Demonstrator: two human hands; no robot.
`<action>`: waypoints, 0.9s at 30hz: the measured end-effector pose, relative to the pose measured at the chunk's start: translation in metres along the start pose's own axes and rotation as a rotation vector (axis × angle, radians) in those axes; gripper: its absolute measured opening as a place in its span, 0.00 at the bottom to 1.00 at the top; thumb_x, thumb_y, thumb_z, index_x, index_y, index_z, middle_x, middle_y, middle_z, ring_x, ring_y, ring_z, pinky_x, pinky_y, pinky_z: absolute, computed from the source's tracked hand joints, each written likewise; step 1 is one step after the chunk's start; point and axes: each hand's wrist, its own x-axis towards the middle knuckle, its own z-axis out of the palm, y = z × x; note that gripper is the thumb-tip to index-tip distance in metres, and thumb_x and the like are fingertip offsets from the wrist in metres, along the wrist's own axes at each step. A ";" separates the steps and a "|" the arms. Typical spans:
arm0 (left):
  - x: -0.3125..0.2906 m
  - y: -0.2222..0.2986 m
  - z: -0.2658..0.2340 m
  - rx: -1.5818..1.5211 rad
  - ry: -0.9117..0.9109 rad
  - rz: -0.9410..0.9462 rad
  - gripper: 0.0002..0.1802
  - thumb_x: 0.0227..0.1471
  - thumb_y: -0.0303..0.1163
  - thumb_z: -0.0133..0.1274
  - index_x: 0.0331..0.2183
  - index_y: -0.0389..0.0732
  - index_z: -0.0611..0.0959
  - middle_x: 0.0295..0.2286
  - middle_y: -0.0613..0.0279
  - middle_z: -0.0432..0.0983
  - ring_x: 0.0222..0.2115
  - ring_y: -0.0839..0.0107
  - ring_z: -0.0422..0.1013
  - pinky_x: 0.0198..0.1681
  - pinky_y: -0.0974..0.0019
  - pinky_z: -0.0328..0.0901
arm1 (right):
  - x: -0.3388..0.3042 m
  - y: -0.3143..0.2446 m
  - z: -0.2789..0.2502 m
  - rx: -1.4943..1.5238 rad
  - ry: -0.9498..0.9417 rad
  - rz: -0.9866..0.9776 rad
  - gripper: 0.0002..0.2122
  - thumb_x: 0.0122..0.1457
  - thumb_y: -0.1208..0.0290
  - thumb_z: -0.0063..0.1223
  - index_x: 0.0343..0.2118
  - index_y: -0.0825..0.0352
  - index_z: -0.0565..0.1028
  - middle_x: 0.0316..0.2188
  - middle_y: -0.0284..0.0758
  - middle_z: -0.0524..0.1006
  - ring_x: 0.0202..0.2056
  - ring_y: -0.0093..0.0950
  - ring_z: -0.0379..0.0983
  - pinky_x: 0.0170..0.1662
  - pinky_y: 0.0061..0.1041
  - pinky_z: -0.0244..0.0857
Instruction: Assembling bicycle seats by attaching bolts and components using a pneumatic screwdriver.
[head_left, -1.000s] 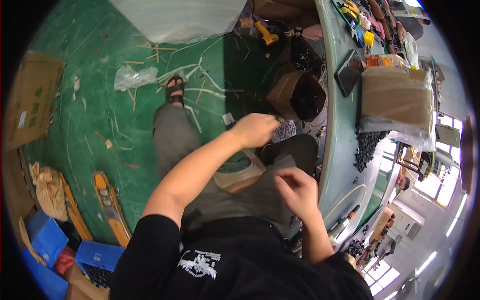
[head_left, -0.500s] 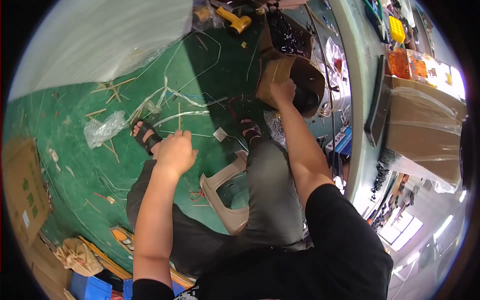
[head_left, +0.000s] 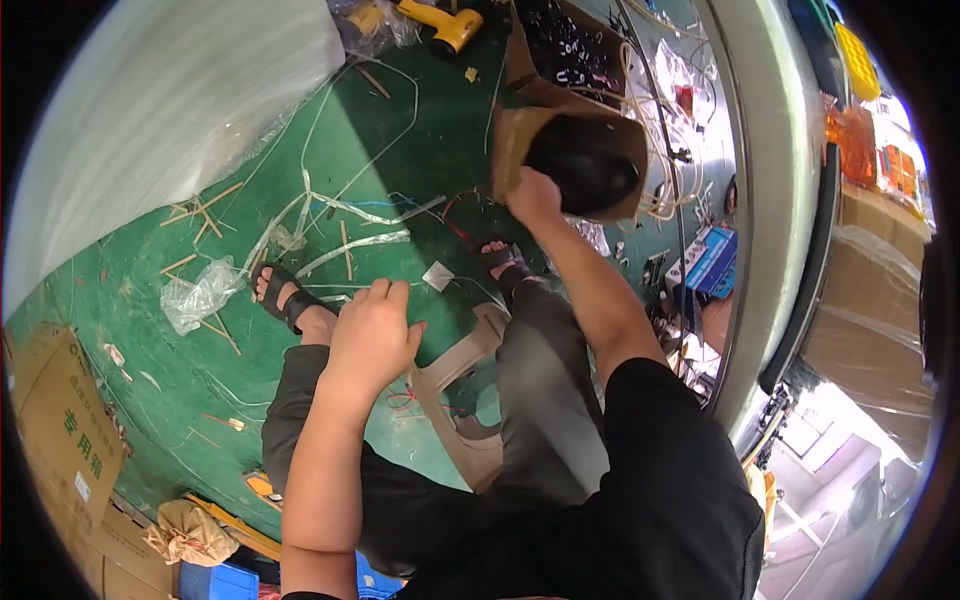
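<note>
My right hand (head_left: 533, 195) is closed on the near rim of a small open cardboard box (head_left: 517, 135) on the floor, just past my right foot. Inside that box sits a smooth, dark, rounded thing (head_left: 580, 165) that I cannot name. Over the floor, past my left knee, my left hand (head_left: 373, 335) hangs with its back up, fingers loosely bent and thumb apart. Nothing shows in it; its palm is hidden. Behind the gripped box stands another cardboard box (head_left: 517, 60) filled with small black parts.
A beige plastic stool (head_left: 455, 370) stands between my legs. Clear plastic (head_left: 205, 295), straps and thin wooden sticks litter the green floor. A yellow gun-shaped tool (head_left: 450, 28) lies at the back. A workbench (head_left: 775, 200) runs along the right; cartons (head_left: 65, 420) stand at the left.
The gripped box has turned, and its opening with the dark thing shows more. My right hand has moved slightly left and down; my left hand slightly right and nearer. The whole view has shifted.
</note>
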 end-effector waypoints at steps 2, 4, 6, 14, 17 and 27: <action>-0.003 -0.006 0.000 -0.009 -0.014 -0.005 0.28 0.52 0.35 0.68 0.50 0.32 0.80 0.44 0.44 0.79 0.47 0.44 0.78 0.48 0.47 0.73 | -0.027 -0.049 0.009 -0.003 -0.173 -0.129 0.11 0.56 0.66 0.59 0.38 0.67 0.81 0.35 0.54 0.83 0.43 0.57 0.80 0.47 0.55 0.73; -0.002 -0.006 -0.002 -0.026 -0.015 -0.014 0.28 0.52 0.35 0.68 0.50 0.32 0.80 0.44 0.44 0.79 0.47 0.44 0.78 0.48 0.47 0.73 | -0.045 -0.093 0.010 -0.020 -0.315 -0.230 0.09 0.58 0.68 0.59 0.38 0.68 0.80 0.33 0.55 0.82 0.41 0.57 0.81 0.45 0.54 0.74; -0.003 -0.004 -0.008 -0.002 -0.011 -0.046 0.28 0.53 0.35 0.67 0.51 0.32 0.79 0.44 0.45 0.79 0.47 0.44 0.78 0.48 0.47 0.73 | -0.064 -0.135 0.008 0.127 -0.402 -0.455 0.09 0.60 0.68 0.59 0.38 0.68 0.80 0.33 0.54 0.82 0.39 0.56 0.81 0.44 0.54 0.74; -0.018 -0.026 0.008 0.027 0.027 -0.123 0.21 0.52 0.35 0.67 0.44 0.35 0.80 0.40 0.46 0.83 0.45 0.47 0.79 0.48 0.46 0.72 | -0.083 -0.240 0.056 0.393 -0.885 -0.874 0.15 0.54 0.69 0.60 0.43 0.69 0.84 0.35 0.49 0.85 0.40 0.53 0.81 0.47 0.44 0.76; -0.019 -0.027 0.011 0.087 -0.016 -0.156 0.18 0.52 0.35 0.67 0.40 0.34 0.80 0.38 0.46 0.84 0.43 0.48 0.80 0.48 0.46 0.73 | -0.058 -0.251 0.073 0.367 -0.306 -0.822 0.12 0.55 0.71 0.58 0.41 0.69 0.84 0.37 0.47 0.84 0.41 0.50 0.81 0.48 0.46 0.76; -0.028 -0.033 0.018 0.074 -0.108 -0.165 0.16 0.49 0.33 0.65 0.38 0.34 0.83 0.35 0.47 0.85 0.42 0.48 0.80 0.45 0.48 0.73 | -0.031 -0.337 0.063 -0.566 -0.554 -0.772 0.30 0.52 0.54 0.69 0.57 0.65 0.82 0.62 0.41 0.76 0.63 0.41 0.73 0.61 0.53 0.70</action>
